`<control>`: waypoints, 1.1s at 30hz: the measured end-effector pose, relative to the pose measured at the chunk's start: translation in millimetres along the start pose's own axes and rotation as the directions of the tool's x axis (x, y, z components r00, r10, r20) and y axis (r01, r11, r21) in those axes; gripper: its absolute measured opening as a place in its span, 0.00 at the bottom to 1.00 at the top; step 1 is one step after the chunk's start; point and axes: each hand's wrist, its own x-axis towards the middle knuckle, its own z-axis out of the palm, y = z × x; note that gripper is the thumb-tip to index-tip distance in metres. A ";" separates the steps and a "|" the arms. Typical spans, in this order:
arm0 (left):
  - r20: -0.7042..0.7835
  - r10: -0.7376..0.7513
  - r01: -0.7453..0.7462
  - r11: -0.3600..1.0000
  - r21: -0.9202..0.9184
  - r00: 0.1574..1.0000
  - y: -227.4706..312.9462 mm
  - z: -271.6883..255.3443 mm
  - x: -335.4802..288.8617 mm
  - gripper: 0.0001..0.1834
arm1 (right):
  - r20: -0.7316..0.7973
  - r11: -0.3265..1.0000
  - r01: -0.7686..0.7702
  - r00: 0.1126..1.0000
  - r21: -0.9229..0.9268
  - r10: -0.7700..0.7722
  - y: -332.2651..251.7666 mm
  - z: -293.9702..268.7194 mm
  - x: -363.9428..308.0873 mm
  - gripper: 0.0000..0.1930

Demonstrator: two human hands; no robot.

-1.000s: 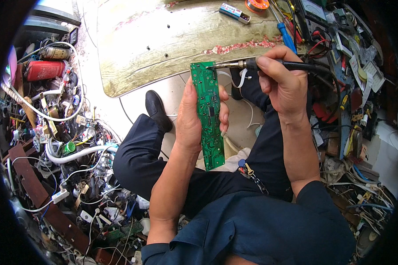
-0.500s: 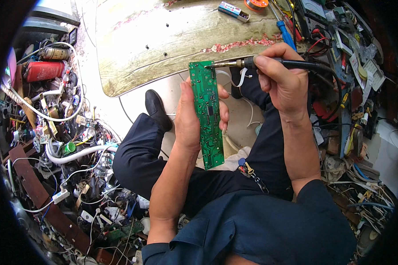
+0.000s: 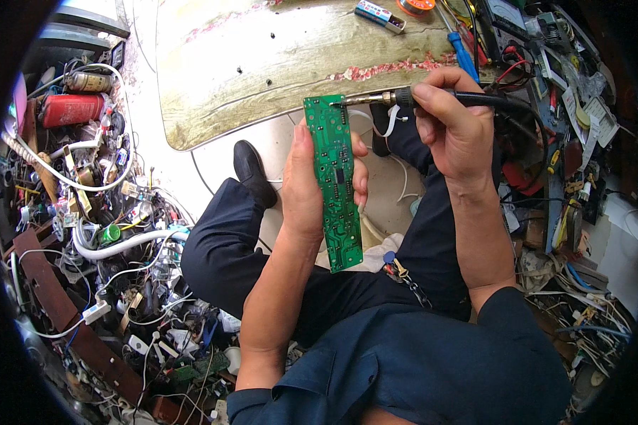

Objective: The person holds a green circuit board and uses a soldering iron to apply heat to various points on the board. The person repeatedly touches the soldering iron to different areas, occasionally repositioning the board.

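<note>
My left hand (image 3: 305, 188) is closed round a long green circuit board (image 3: 339, 212), thumb along its left edge and fingertips showing past the right edge. The board stands almost upright in the picture, its solder-dotted face toward me, above my lap. In my right hand (image 3: 454, 127) is a soldering iron (image 3: 400, 97), gripped by its dark handle between thumb and fingers. Its metal tip points left and lies at the board's top end, beside a row of solder joints. Whether the tip touches the board is too small to tell.
Ahead is a wooden table (image 3: 262, 42) with small dark bits, a small box (image 3: 380, 15), a solder spool (image 3: 415, 6) and a blue-handled screwdriver (image 3: 462, 57). Piled cables and parts (image 3: 149, 283) crowd the left floor, near a red cylinder (image 3: 72, 110). More electronics (image 3: 546, 78) fill the right.
Almost nothing differs. The view has shifted slightly, and both hands keep hold of the circuit board and the soldering iron, with the tip still at the board's top end.
</note>
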 end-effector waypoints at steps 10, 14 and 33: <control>-0.029 0.014 -0.014 1.000 0.005 0.999 -3.1 -2.2 1.1 0.27 | -0.014 0.998 0.039 0.999 -0.054 -0.040 0.3 2.2 -2.3 0.07; -0.023 0.042 -0.041 0.999 0.036 0.999 -3.1 -3.6 1.2 0.30 | -0.026 0.990 0.029 0.999 0.138 -0.026 0.2 -5.0 -0.9 0.06; 0.056 0.147 -0.150 0.987 0.055 0.988 3.9 3.6 3.3 0.35 | 0.058 0.961 0.083 0.993 0.263 -0.102 1.7 -21.5 1.2 0.05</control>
